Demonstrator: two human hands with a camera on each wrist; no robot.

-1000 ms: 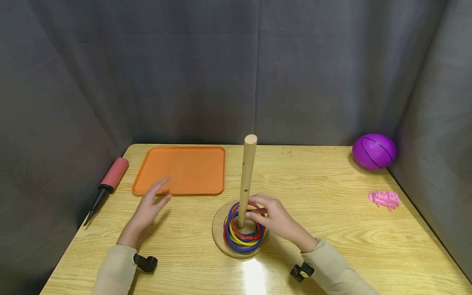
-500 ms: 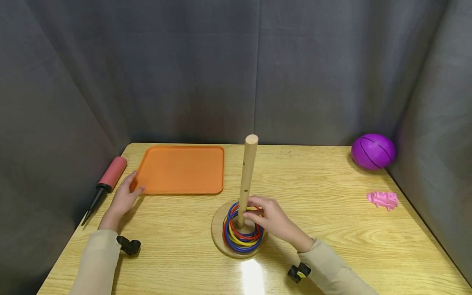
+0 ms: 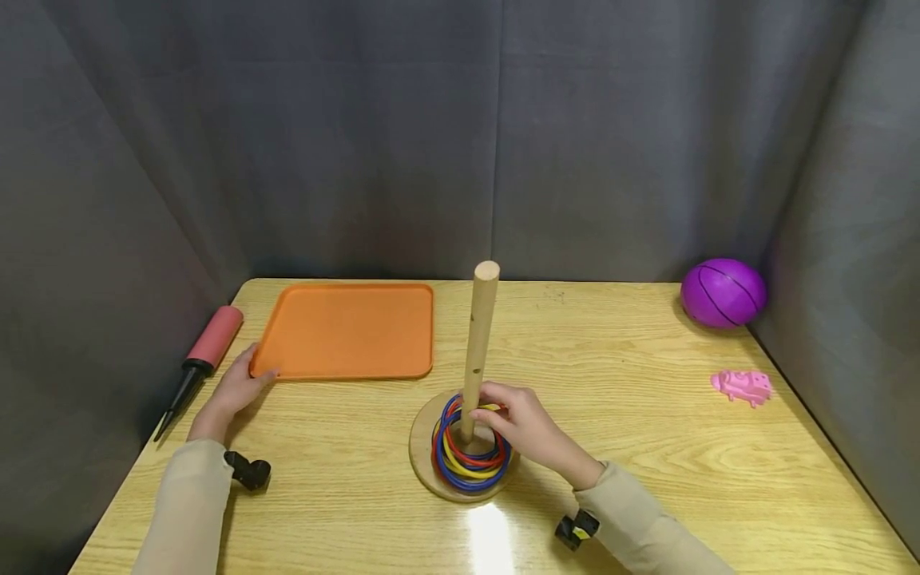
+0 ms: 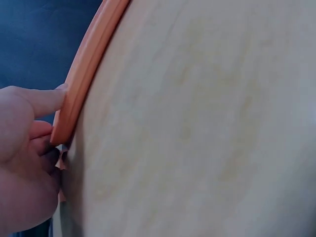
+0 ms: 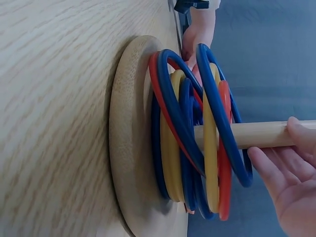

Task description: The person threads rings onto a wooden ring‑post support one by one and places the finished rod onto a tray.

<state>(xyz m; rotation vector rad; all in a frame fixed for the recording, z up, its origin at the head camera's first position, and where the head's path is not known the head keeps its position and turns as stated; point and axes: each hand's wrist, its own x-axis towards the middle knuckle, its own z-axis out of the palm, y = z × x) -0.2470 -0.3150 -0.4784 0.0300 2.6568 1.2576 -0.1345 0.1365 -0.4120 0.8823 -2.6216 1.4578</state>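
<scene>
Wooden table [image 3: 647, 447] is seen from above, with a peg [image 3: 480, 343] standing upright on a round base [image 3: 424, 463] near the front centre. Blue, red and yellow rings [image 3: 467, 459] are stacked around it; they are lifted at one side by the right hand [image 3: 528, 427], whose curled fingers [image 5: 276, 168] are shown in the wrist view touching the peg. Further back at left, the orange tray [image 3: 345, 329] is now gripped at its near corner by the left hand [image 3: 233, 391], moved there from mid-table; the pinch on the rim is shown only in the wrist view.
</scene>
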